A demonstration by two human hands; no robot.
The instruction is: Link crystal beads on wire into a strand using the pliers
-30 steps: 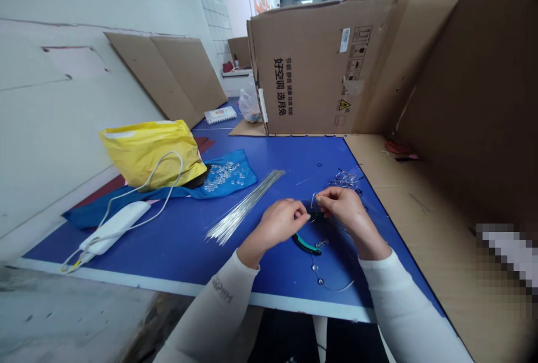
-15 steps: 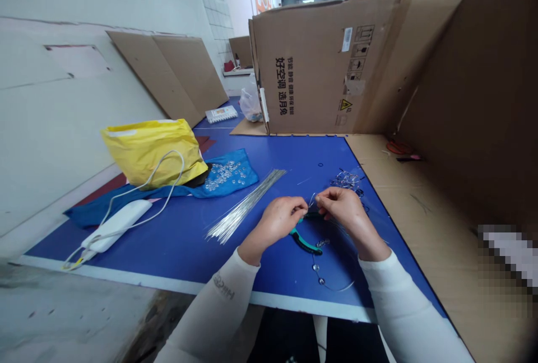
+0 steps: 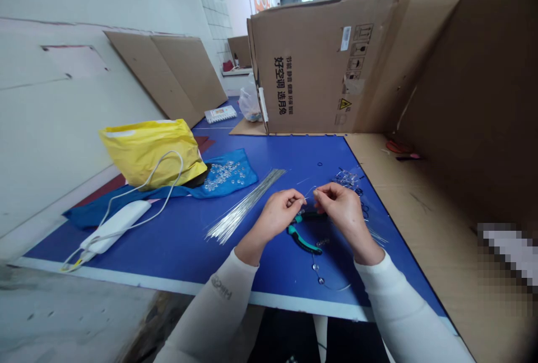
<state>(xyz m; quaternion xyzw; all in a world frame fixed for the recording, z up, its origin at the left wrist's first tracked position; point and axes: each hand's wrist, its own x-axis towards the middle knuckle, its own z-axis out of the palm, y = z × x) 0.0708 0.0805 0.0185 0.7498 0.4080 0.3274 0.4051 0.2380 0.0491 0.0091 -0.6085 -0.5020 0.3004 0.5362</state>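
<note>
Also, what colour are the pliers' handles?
Teal-green and black on the pliers, seen in the head view.

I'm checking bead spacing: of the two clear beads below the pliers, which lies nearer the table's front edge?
The lower bead, set slightly to the right; the upper bead sits closer to the green-and-black pliers.

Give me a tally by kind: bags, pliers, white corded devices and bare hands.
Bags: 2 (yellow bag, clear plastic bag)
Pliers: 1
White corded device: 1
Bare hands: 2 (left hand, right hand)
Total: 6
</note>
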